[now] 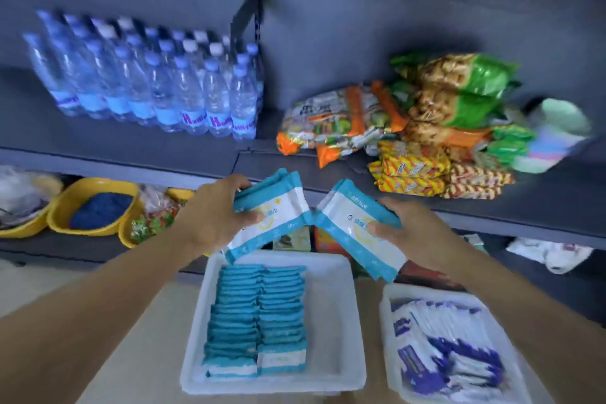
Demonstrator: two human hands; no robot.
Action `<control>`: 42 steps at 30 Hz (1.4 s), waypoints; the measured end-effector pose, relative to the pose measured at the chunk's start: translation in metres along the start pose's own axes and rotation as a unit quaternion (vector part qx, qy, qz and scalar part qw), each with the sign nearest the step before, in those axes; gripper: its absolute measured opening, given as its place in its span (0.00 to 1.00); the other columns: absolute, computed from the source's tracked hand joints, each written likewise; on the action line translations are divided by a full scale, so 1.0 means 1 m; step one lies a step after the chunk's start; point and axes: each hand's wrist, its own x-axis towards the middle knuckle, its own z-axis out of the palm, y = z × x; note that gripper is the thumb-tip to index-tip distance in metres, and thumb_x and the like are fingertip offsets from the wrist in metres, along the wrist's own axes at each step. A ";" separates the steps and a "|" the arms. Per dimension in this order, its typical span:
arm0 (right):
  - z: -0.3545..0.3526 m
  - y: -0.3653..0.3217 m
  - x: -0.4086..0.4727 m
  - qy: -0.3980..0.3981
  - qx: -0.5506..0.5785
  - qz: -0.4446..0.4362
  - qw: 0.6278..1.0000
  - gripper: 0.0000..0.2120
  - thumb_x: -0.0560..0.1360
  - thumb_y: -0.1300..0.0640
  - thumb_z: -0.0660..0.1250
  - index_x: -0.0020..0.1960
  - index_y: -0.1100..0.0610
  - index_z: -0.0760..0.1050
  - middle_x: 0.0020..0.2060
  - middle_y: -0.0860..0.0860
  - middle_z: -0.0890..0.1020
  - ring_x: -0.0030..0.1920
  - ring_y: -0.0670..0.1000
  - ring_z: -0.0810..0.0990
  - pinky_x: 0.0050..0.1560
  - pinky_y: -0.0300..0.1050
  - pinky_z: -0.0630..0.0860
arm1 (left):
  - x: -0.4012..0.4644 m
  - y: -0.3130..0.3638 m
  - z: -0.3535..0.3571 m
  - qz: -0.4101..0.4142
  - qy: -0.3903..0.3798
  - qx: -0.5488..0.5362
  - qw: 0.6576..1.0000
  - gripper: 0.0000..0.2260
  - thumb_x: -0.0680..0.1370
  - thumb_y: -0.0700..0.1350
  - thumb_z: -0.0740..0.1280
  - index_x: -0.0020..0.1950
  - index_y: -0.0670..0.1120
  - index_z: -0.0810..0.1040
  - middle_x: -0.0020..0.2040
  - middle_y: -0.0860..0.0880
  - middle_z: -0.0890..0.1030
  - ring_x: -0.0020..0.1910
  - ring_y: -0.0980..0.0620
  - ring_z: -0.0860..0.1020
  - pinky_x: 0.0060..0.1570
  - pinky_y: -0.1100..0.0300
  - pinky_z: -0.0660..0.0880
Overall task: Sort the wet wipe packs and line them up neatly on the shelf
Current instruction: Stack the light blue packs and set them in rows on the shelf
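Wet wipe packs are what I am handling, but I start with the biggest thing in view: the dark grey shelf [360,26] fills the far half of the scene, its upper board running left to right. On its left stands a block of water bottles [157,88] with pale caps. On its right lies a loose heap of snack bags [419,128], orange, green and yellow, with a pale tub [557,134] at the far right. Under that board, to the left, I see yellow basins [95,207], one holding something blue.

Near me sit two white trays side by side. The left tray [331,321] holds teal packs [259,321] standing on edge in two tidy rows. The right tray [393,338] holds dark blue and white packs [449,351] in a jumble.

Above the trays, just short of the shelf edge, my left hand [213,220] grasps a small stack of teal wipes [272,216], thumb on top. My right hand [413,229] clasps a second teal stack [354,229] the same way. The two stacks tilt toward each other and their inner corners touch.
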 end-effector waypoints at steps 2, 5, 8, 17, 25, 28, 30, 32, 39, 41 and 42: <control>-0.046 -0.021 -0.010 0.023 -0.002 -0.006 1.000 0.08 0.77 0.52 0.65 0.48 0.56 0.73 0.40 0.55 0.78 0.37 0.52 0.76 0.32 0.38 0.65 | 0.004 0.028 -0.039 0.024 0.009 0.016 1.000 0.13 0.72 0.52 0.72 0.52 0.49 0.74 0.42 0.47 0.78 0.43 0.44 0.77 0.38 0.55 0.68; -0.108 -0.049 -0.023 0.068 -0.019 -0.016 0.997 0.05 0.77 0.52 0.66 0.48 0.53 0.73 0.39 0.51 0.79 0.37 0.48 0.76 0.34 0.39 0.67 | 0.008 0.072 -0.092 0.061 0.034 0.011 0.998 0.11 0.73 0.50 0.72 0.50 0.50 0.73 0.39 0.50 0.77 0.37 0.50 0.75 0.35 0.57 0.67; -0.163 -0.073 -0.033 0.115 -0.025 -0.032 0.992 0.05 0.76 0.54 0.68 0.47 0.55 0.74 0.39 0.52 0.80 0.38 0.51 0.77 0.34 0.41 0.68 | 0.013 0.113 -0.137 0.088 0.053 0.011 0.995 0.10 0.73 0.48 0.73 0.46 0.52 0.72 0.35 0.53 0.75 0.32 0.56 0.72 0.30 0.62 0.65; -0.286 -0.104 -0.012 0.225 -0.076 -0.062 0.969 0.05 0.75 0.53 0.69 0.46 0.54 0.75 0.37 0.49 0.79 0.33 0.45 0.73 0.32 0.35 0.67 | 0.058 0.191 -0.215 0.150 0.099 0.050 0.982 0.08 0.72 0.47 0.73 0.45 0.47 0.76 0.37 0.49 0.78 0.33 0.51 0.73 0.36 0.57 0.69; -0.359 -0.090 0.076 0.235 -0.073 -0.112 0.963 0.06 0.75 0.54 0.69 0.46 0.56 0.76 0.37 0.48 0.79 0.34 0.46 0.75 0.33 0.38 0.68 | 0.144 0.233 -0.253 0.137 0.128 0.088 0.978 0.11 0.70 0.49 0.74 0.51 0.51 0.79 0.46 0.52 0.81 0.44 0.50 0.77 0.47 0.57 0.73; -0.375 -0.085 0.113 0.222 -0.071 -0.125 0.965 0.05 0.75 0.54 0.68 0.45 0.54 0.75 0.36 0.45 0.77 0.33 0.41 0.74 0.30 0.34 0.67 | 0.177 0.240 -0.260 0.129 0.127 0.108 0.977 0.11 0.70 0.48 0.74 0.49 0.54 0.78 0.45 0.53 0.80 0.43 0.51 0.75 0.45 0.58 0.71; -0.380 -0.084 0.134 0.205 -0.064 -0.127 0.968 0.04 0.76 0.53 0.67 0.47 0.53 0.74 0.38 0.44 0.77 0.34 0.40 0.75 0.28 0.31 0.68 | 0.197 0.244 -0.263 0.127 0.119 0.120 0.977 0.10 0.70 0.47 0.74 0.49 0.54 0.77 0.44 0.54 0.79 0.43 0.52 0.74 0.44 0.60 0.69; -0.382 -0.083 0.152 0.189 -0.057 -0.126 0.972 0.05 0.77 0.52 0.67 0.49 0.53 0.74 0.40 0.44 0.78 0.35 0.41 0.76 0.27 0.30 0.67 | 0.215 0.247 -0.266 0.125 0.107 0.133 0.977 0.13 0.71 0.47 0.74 0.55 0.51 0.79 0.49 0.54 0.80 0.47 0.53 0.76 0.48 0.61 0.70; -0.388 -0.079 0.195 0.187 -0.061 -0.121 0.973 0.04 0.77 0.51 0.66 0.47 0.51 0.73 0.38 0.43 0.78 0.34 0.41 0.76 0.27 0.31 0.67 | 0.275 0.239 -0.269 0.098 0.065 0.189 0.975 0.20 0.73 0.48 0.72 0.64 0.51 0.75 0.60 0.55 0.77 0.59 0.51 0.74 0.61 0.56 0.70; -0.389 -0.080 0.202 0.187 -0.066 -0.111 0.974 0.05 0.76 0.51 0.66 0.47 0.51 0.73 0.39 0.43 0.78 0.34 0.42 0.77 0.27 0.32 0.67 | 0.288 0.236 -0.270 0.099 0.083 0.218 0.968 0.19 0.73 0.50 0.71 0.64 0.54 0.75 0.60 0.56 0.77 0.61 0.51 0.73 0.63 0.53 0.68; -0.388 -0.080 0.205 0.184 -0.068 -0.107 0.975 0.05 0.77 0.50 0.66 0.47 0.50 0.73 0.39 0.42 0.78 0.34 0.41 0.77 0.26 0.32 0.67 | 0.293 0.234 -0.271 0.098 0.094 0.238 0.962 0.20 0.73 0.51 0.71 0.65 0.55 0.74 0.61 0.56 0.76 0.63 0.51 0.71 0.64 0.52 0.67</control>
